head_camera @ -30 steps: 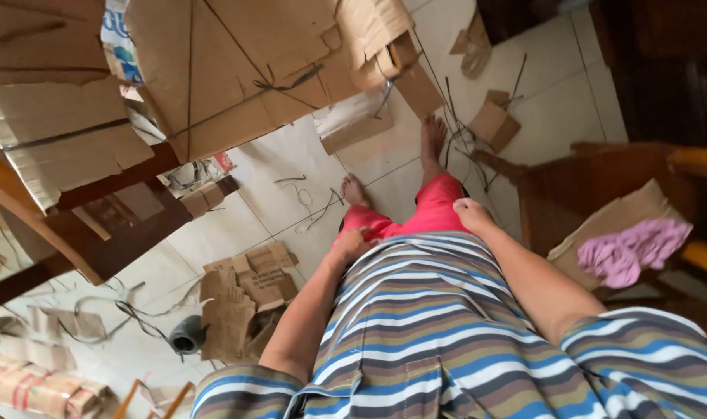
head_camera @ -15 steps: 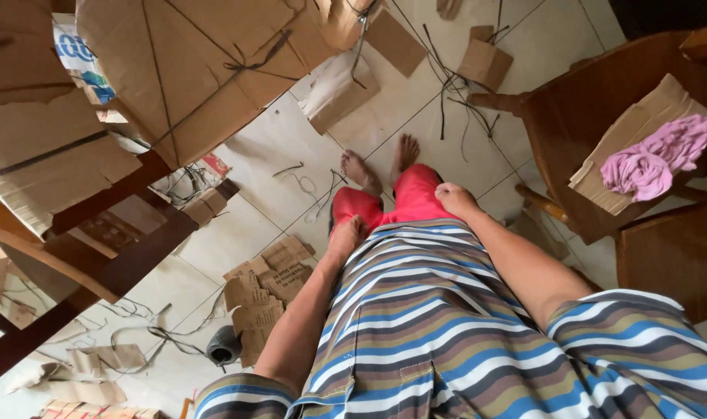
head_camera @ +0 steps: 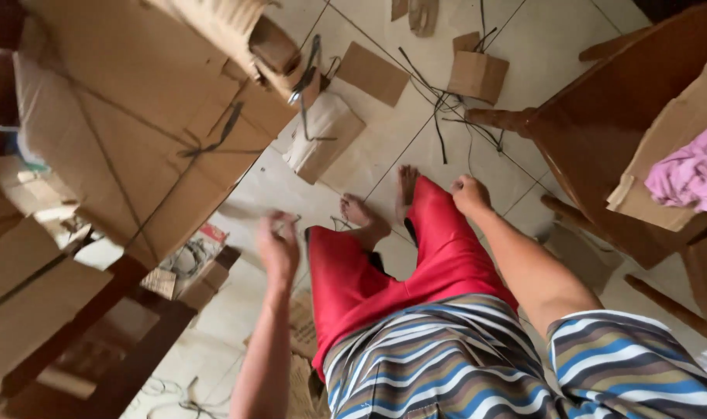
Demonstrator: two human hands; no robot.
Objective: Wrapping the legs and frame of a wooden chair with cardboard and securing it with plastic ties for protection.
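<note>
Tiled floor (head_camera: 415, 140) with cardboard scraps; left hand (head_camera: 280, 247) blurred, grip unclear; right hand (head_camera: 470, 194) fisted, empty, on red shorts (head_camera: 439, 256).

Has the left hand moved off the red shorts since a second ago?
Yes. The left hand has lifted off the red shorts and now sits out to their left, motion-blurred, while the right hand rests at the shorts' edge.

My left hand (head_camera: 280, 247) lifted off my red shorts (head_camera: 384, 268) and rose, blurred, beside my knee. My right hand (head_camera: 470, 194) slid down to the shorts' hem.
</note>
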